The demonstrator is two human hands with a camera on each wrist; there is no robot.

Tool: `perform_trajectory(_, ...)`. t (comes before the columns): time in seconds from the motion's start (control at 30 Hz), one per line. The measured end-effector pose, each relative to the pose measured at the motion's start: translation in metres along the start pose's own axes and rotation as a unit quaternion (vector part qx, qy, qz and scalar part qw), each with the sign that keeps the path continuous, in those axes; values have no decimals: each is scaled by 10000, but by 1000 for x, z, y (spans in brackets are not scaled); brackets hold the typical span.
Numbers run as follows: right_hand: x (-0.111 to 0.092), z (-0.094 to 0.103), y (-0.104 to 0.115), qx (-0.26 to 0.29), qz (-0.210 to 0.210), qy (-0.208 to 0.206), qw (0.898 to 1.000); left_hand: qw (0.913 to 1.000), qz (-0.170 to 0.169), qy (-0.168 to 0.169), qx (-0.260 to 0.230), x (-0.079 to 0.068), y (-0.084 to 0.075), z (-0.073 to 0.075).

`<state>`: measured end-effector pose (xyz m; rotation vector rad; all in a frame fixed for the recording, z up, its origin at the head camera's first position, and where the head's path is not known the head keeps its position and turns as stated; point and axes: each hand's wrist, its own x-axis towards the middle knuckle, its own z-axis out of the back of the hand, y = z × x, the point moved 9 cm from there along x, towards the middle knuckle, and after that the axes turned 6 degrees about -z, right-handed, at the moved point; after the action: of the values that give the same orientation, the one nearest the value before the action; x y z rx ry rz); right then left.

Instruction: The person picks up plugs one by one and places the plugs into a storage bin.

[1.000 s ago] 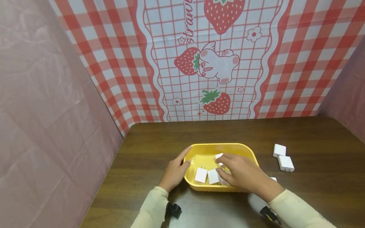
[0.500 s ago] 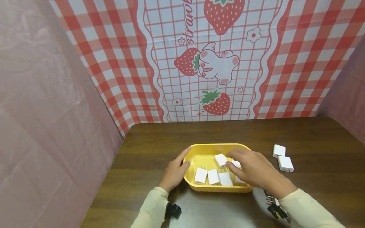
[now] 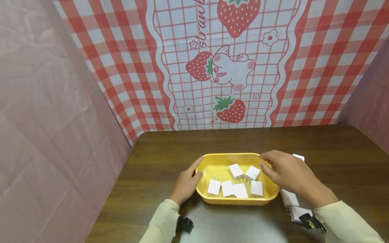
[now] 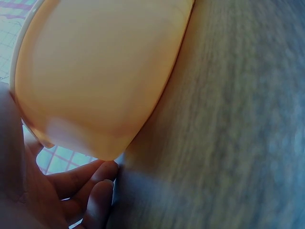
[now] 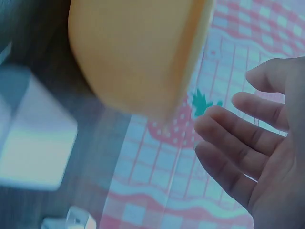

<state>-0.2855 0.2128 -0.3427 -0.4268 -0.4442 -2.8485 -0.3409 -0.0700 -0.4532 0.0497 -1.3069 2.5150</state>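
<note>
Several white plug-in charger blocks with metal prongs lie in a yellow plastic basket, some in a row along its near side. My left hand holds the basket's left end, thumb over the rim and fingers along the outside. In the left wrist view, fingertips meet the outer wall. My right hand hovers over the basket's right end, fingers loosely bent. The right wrist view shows nothing between its fingers. Under my right forearm, more chargers lie on the table, partly hidden.
Another charger shows behind my right hand at the table's right. The brown wooden table ends at a red-and-white checked cloth hung behind it. Pinkish fabric hangs at the left side.
My right hand has moved right, out from over the basket's middle to its right end, uncovering the chargers inside. My left hand and the basket stay put.
</note>
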Motion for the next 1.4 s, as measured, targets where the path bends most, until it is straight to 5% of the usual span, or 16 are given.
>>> perform_trajectory(0.23, -2, 5, -39, -182, -537, 171, 9982, 10000, -20, -14, 14, 1, 0, 0)
perform_trajectory(0.87, -19, -10, -109, -845, -1121, 669, 9878, 9999, 52, 30, 84, 0, 2, -1)
perform_trajectory(1.4, -25, -31, -141, -882, -1420, 1150, 9792, 9999, 85, 28, 60, -1, 2, -1)
